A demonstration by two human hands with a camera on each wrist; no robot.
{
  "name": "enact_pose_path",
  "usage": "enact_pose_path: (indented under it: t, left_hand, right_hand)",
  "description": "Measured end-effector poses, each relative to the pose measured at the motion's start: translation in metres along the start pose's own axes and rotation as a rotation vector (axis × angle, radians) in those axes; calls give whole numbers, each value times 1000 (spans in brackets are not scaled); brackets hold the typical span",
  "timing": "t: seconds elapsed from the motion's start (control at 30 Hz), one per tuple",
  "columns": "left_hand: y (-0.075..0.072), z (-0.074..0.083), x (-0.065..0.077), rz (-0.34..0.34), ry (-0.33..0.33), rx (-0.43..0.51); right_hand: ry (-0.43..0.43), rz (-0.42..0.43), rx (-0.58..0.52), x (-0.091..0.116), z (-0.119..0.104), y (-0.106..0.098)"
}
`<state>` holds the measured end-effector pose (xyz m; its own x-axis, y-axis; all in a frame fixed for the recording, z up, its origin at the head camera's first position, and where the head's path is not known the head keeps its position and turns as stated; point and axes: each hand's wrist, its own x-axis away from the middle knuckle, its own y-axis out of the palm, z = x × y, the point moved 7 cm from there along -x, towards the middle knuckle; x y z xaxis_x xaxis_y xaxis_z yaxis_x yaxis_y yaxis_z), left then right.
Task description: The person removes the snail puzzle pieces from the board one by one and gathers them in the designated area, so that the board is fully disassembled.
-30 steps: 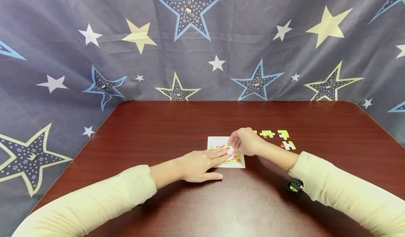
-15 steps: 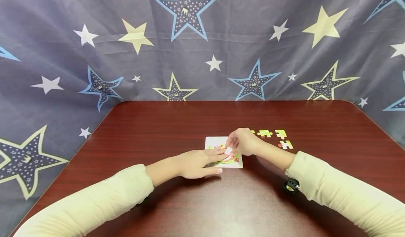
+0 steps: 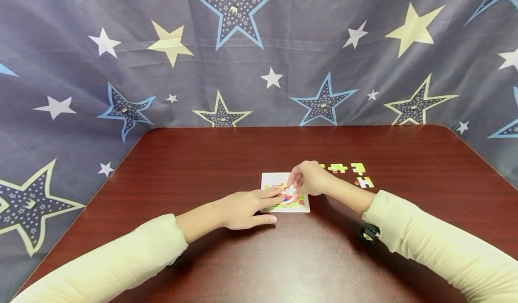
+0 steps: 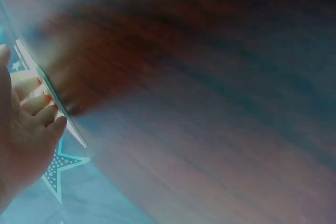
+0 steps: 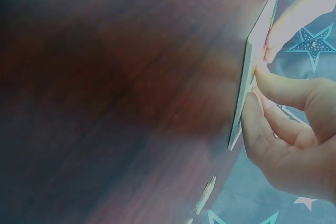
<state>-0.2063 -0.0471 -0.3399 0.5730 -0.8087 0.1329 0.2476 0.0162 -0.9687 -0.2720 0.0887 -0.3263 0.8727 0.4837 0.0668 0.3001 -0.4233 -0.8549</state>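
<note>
A square picture puzzle board [image 3: 276, 177] with a white border lies on the table, its middle brightly coloured. My left hand [image 3: 244, 209] rests on it from the left with fingers extended, fingertips on the picture; the thumb lies off the near edge. From the right, my right hand [image 3: 312, 178] pinches a puzzle piece [image 3: 290, 189] at the picture's right part, thumb and fingers bent; the piece is mostly hidden. In the right wrist view the thumb and fingertips meet close to the surface of the board [image 5: 251, 53]. The left wrist view catches the board edge-on beside the left fingers.
Several loose yellow-green puzzle pieces lie right of the board, among them one piece [image 3: 337, 168], a corner piece [image 3: 358, 168] and another piece [image 3: 365, 182]. A dark red wooden table [image 3: 226, 154] lies under everything. A star-patterned cloth [image 3: 299, 33] hangs behind it.
The left hand has slid slightly left, uncovering more of the picture. The right hand stays at almost the same place over the board. The head view has shifted a little.
</note>
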Motion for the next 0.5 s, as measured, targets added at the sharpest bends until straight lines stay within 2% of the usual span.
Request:
enact_pose_path:
  t: [0.3,0.5]
  left_hand:
    - [1,-1,5,19,-15,-11]
    - [1,1,5,10,-16,4]
  right_hand:
    - [53,-38,-18,-5,2,1]
    - [116,-62,-125,-7,8,3]
